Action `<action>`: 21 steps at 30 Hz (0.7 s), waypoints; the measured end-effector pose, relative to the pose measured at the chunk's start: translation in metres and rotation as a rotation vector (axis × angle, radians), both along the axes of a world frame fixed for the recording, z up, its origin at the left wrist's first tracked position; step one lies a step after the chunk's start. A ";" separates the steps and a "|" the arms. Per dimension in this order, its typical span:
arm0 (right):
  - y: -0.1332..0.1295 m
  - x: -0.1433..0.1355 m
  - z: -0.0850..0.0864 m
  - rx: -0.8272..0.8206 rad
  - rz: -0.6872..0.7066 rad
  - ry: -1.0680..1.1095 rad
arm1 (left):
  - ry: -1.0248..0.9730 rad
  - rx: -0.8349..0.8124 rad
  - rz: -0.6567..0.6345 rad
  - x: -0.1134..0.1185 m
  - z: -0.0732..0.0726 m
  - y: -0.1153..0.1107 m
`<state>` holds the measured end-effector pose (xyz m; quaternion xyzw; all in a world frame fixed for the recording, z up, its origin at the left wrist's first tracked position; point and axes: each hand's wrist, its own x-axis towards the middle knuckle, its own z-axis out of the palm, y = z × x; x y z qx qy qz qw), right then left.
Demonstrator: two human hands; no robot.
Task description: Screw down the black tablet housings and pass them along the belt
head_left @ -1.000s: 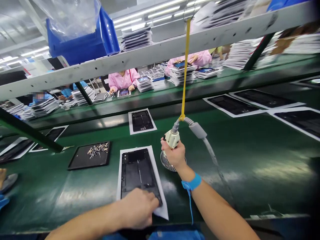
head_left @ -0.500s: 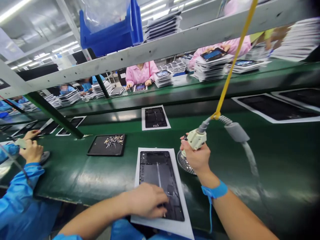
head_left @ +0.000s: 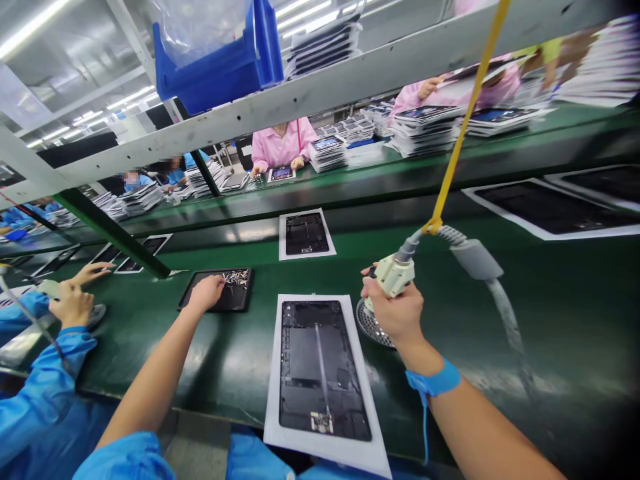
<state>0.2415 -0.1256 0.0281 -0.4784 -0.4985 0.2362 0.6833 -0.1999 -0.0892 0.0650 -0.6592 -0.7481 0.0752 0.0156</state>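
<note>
My left hand (head_left: 207, 293) is at the black tray (head_left: 187, 300), its fingers pinched together over the small metal parts (head_left: 237, 280); what they hold, if anything, is too small to name. My right hand (head_left: 397, 310) is wrapped round a cream-coloured corded tool (head_left: 395, 275), above a round perforated metal stand (head_left: 373, 328). Between my hands an opened black tablet housing (head_left: 320, 367) lies on a white sheet (head_left: 273, 423), with a small board (head_left: 321, 422) near its lower edge.
A second housing (head_left: 306, 233) lies farther back. A yellow strap (head_left: 463, 127) and grey cable (head_left: 505, 313) hang by the tool. Left, a co-worker's hands (head_left: 75, 303) are near a green post (head_left: 113, 233). A blue bin (head_left: 220, 73) sits overhead.
My left hand has moved from the lower part of the tablet housing up and left to the black tray, uncovering the small board. My right hand keeps its hold on the tool.
</note>
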 end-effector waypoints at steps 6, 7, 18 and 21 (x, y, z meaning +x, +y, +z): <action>-0.001 0.000 0.001 0.004 0.011 0.005 | -0.001 -0.025 -0.002 0.002 0.000 0.010; -0.001 0.000 0.001 0.006 0.011 0.003 | 0.000 -0.027 0.001 0.003 0.000 0.011; -0.003 0.000 0.005 0.008 -0.005 -0.038 | 0.023 -0.076 0.041 0.006 0.002 0.022; -0.001 0.000 0.002 0.008 -0.001 -0.035 | 0.029 -0.106 0.046 0.008 0.007 0.029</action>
